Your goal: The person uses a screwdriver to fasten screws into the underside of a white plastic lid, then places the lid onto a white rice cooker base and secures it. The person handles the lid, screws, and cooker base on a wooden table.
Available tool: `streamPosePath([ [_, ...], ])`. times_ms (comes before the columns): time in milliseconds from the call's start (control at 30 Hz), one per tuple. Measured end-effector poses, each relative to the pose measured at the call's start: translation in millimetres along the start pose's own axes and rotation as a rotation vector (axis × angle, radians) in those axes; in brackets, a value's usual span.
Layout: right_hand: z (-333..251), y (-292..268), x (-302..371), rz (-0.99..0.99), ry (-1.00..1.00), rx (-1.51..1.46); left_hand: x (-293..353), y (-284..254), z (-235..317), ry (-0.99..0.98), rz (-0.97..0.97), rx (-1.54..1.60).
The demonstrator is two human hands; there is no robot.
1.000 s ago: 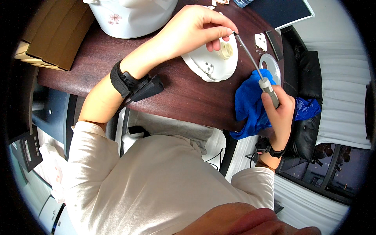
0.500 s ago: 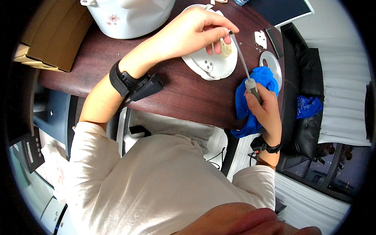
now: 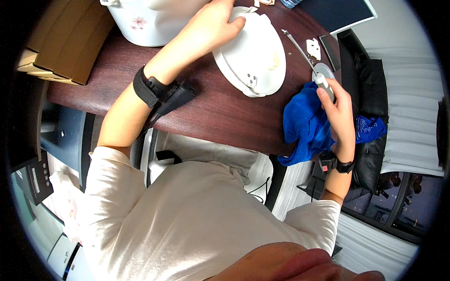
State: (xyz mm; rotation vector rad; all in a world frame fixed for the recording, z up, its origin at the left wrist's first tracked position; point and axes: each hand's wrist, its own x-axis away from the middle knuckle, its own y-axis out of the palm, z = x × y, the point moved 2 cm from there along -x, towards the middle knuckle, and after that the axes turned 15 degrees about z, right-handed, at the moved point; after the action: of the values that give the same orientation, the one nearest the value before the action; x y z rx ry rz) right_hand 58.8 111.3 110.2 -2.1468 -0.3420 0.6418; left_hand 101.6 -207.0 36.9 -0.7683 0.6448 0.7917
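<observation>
A screwdriver [image 3: 323, 83] with a pale handle and a long thin shaft is in my right hand [image 3: 338, 100]. Its tip points up and left, past the rim of a white oval plastic cover [image 3: 243, 51]. On that cover are a small cluster of metal pieces [image 3: 252, 79] and a beige patch [image 3: 274, 62]. My left hand [image 3: 213, 25] reaches over the cover's upper left side, thumb stretched away from the index finger. Its fingertips run out of the frame at the top. A blue cloth [image 3: 304, 117] hangs at the table edge below my right hand.
Behind my left arm stands a white pot [image 3: 150, 28] with a flower print. Brown cardboard boxes [image 3: 70, 42] are stacked at the left. A silver disc [image 3: 321, 70], a small white plastic part [image 3: 313, 48] and a dark flat bar [image 3: 329, 52] lie near the table's right edge.
My left hand has left the screwdriver tip and moved up and left. My right hand has carried the screwdriver to the right, away from the cover. The cream part over the cover is no longer visible.
</observation>
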Motion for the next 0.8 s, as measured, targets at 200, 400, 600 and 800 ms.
streamPosePath([
  [200, -4, -3, -32, -0.056, -0.296, 0.205, 2, 14, -26, -0.427, -0.283, -0.043],
  [400, -19, -10, -34, -0.06, -0.402, 0.365, 2, 13, -7, -0.496, -0.347, 0.187],
  [600, -35, -28, -20, -0.002, -0.407, 0.449, 3, -7, 31, -0.395, -0.175, 0.506],
  [800, -45, -37, -5, 0.073, -0.465, 0.503, -1, -13, 42, -0.431, -0.176, 0.572],
])
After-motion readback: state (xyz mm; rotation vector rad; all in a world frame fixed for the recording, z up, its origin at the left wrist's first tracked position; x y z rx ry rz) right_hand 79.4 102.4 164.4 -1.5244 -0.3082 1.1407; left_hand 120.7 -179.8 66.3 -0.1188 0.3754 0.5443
